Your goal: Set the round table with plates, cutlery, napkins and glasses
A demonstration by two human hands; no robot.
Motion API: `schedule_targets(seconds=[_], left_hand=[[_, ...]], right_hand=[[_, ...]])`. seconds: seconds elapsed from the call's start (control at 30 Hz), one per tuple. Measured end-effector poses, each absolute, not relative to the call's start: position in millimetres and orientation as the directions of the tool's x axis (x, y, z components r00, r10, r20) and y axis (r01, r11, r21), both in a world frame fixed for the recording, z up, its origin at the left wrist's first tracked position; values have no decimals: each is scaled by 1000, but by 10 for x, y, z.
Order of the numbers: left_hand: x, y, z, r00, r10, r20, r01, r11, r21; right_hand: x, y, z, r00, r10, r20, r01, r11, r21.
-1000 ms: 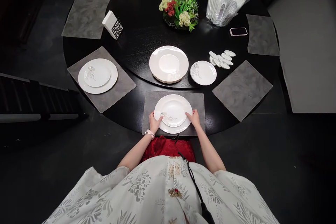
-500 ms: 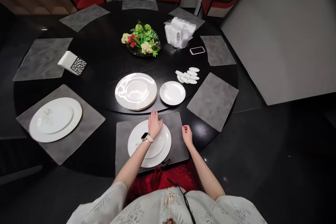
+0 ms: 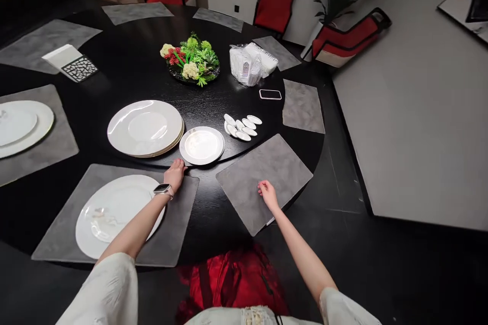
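My left hand (image 3: 176, 170), with a watch on the wrist, rests palm down at the edge of the black turntable (image 3: 213, 99), just in front of a stack of large white plates (image 3: 145, 128) and beside a small white plate (image 3: 202, 145). Its fingers lie flat and hold nothing. My right hand (image 3: 267, 192) sits with loosely curled fingers on the near edge of a bare grey placemat (image 3: 264, 177), holding nothing that I can see. Under my left forearm a grey placemat (image 3: 173, 226) carries a large white plate (image 3: 114, 213) with a smaller one on it.
Several small white dishes (image 3: 241, 127) lie by the small plate. A flower arrangement (image 3: 190, 60), a bag of white items (image 3: 251, 63), a phone (image 3: 270, 94) and a white holder (image 3: 70, 61) stand on the turntable. Another set place (image 3: 19, 124) is at the left. Red chairs stand behind.
My view has swung right. My left hand left the set plates and reached forward to the turntable's edge. My right hand moved right onto the bare placemat.
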State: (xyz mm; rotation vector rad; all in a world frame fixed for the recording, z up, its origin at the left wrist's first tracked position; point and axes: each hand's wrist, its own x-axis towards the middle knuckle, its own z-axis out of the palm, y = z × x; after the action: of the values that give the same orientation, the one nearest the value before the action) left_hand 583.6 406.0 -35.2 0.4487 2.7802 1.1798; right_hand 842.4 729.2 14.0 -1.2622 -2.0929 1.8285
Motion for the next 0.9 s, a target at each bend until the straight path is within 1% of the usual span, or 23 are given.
schedule_targets(seconds=[0.07,0.17,0.27,0.4,0.5,0.57,0.63,0.7,0.73,0.8,0.9], left_hand=[[5919,4267,-293,-975,221,10,143,597,789],[6044,4582,-240,-991,131,-1,73,551,832],[6177,4937,-200,-999,33,0,17,504,864],[6411,5552,-105,-993,-114,-35,-77,390,918],[6554,5992,-7,-968,-234,-96,-163,287,944],[6564,6175,63,-923,-353,-156,-239,208,948],[6483,6256,130,-833,-503,-230,-318,96,943],[6335,6290,183,-721,-614,-322,-370,-51,928],[6255,6314,200,-671,-642,-371,-384,-128,915],[6122,6415,212,-599,-656,-460,-394,-259,882],[6074,6688,208,-542,-648,-535,-377,-382,844]], right_hand=[[7958,7560,213,-682,544,-490,520,-110,-847],[7210,7742,218,-695,460,-552,548,-157,-821],[6682,7770,139,-672,412,-615,609,-165,-776],[6427,7915,27,-634,391,-667,685,-115,-719],[6384,8229,18,-642,416,-644,688,-56,-723],[6353,8502,54,-669,430,-607,667,-15,-745],[6314,8759,104,-704,429,-567,637,27,-770],[6280,8939,145,-741,439,-508,589,61,-806],[6268,8993,156,-756,447,-478,563,72,-823],[6257,9050,157,-769,456,-447,532,70,-844],[6241,9161,128,-769,442,-461,534,50,-844]])
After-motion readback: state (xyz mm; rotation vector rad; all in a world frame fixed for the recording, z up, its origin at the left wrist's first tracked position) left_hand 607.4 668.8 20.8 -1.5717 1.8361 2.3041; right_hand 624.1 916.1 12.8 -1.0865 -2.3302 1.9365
